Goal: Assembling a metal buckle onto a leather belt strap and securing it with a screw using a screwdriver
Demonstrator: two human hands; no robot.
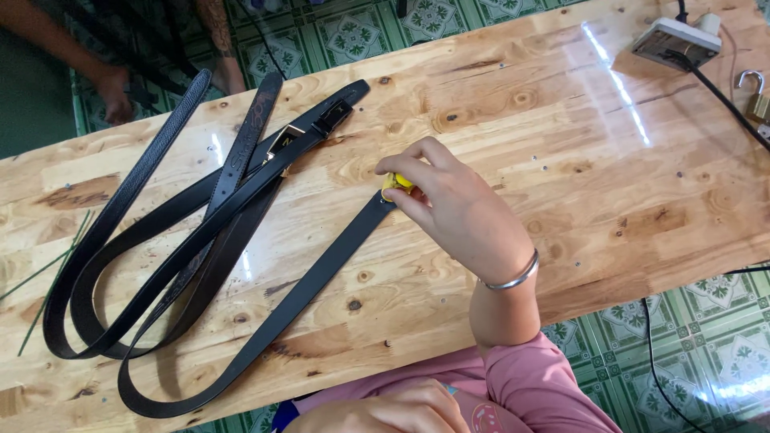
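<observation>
Right hand (453, 200), fingers pinched shut on a small yellow object (397, 184) pressed to the end of a plain black leather belt (305, 289) at mid-surface (561, 160), apparently steadying it; left hand (385, 409) at near edge, grip unclear; looped black belts (160, 240) piled leftward.

The yellow object (397, 184) is being mostly covered by the fingers (417, 164) of the right hand (457, 210), so its kind cannot be told. The belt end (377, 210) beneath it is being hidden where the two meet. The left hand (385, 409) is being cut off by the bottom edge, its fingers out of view. The padlock (754, 95) is being cropped by the right edge. Another person's hand (116, 92) is being partly cut off at the top, and what it is touching is too dark to tell.
</observation>
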